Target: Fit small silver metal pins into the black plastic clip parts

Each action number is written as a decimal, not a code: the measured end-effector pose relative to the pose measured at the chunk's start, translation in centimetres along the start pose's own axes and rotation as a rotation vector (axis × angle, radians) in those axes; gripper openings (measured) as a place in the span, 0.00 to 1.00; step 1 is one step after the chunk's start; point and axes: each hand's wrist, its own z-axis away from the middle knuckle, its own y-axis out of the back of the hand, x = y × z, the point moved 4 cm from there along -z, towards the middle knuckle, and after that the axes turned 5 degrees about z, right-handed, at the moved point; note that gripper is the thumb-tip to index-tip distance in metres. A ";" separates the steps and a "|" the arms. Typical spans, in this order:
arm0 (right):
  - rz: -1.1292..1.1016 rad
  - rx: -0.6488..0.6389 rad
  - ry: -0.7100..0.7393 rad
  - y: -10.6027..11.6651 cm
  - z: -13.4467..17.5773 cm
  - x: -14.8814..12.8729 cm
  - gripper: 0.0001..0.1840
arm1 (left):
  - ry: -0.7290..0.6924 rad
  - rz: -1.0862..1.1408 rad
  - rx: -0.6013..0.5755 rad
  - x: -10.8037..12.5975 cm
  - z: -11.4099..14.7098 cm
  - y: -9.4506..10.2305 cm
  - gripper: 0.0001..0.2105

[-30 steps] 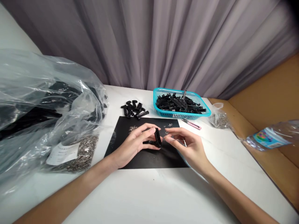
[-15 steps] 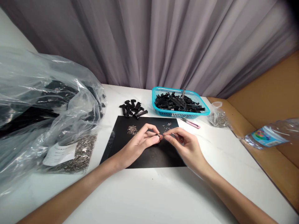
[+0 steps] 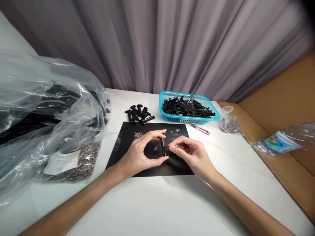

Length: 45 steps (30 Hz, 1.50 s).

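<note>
My left hand (image 3: pixel 136 152) grips a slim black plastic part (image 3: pixel 162 146) by its two ends, thumb at the near end and fingers at the far one. The part stands lengthwise away from me, over a black mat (image 3: pixel 172 168). Just right of it, my right hand (image 3: pixel 192 151) is closed in a pinch; whatever its fingertips hold is too small to make out. A little heap of tiny metal pieces (image 3: pixel 137 134) lies behind my left hand. More metal bits (image 3: pixel 176 133) are scattered behind my right hand, and a few small wire-like pieces (image 3: pixel 156 148) show between thumb and fingers.
Behind the mat lie several black parts (image 3: pixel 140 114) and a blue basket (image 3: pixel 216 115) full of similar ones. A pink-handled tool (image 3: pixel 203 130) rests before the basket. Bags of metal pieces (image 3: pixel 90 159) flank the table; a plastic bottle (image 3: pixel 283 142) lies against cardboard (image 3: pixel 280 91) at right.
My left hand has opened its grip wider and now spans the black part end to end, turned lengthwise. My right hand has drawn slightly closer to me, still pinched.
</note>
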 end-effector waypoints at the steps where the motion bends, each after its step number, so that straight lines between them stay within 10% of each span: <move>1: 0.013 -0.007 0.006 -0.1 0.0 0.0 0.09 | -0.033 -0.011 0.002 0.1 0.0 0.0 0.25; 45: 0.286 -0.302 0.148 0.2 0.6 -2.0 0.06 | -0.321 -0.258 -0.054 1.6 0.3 -0.3 0.33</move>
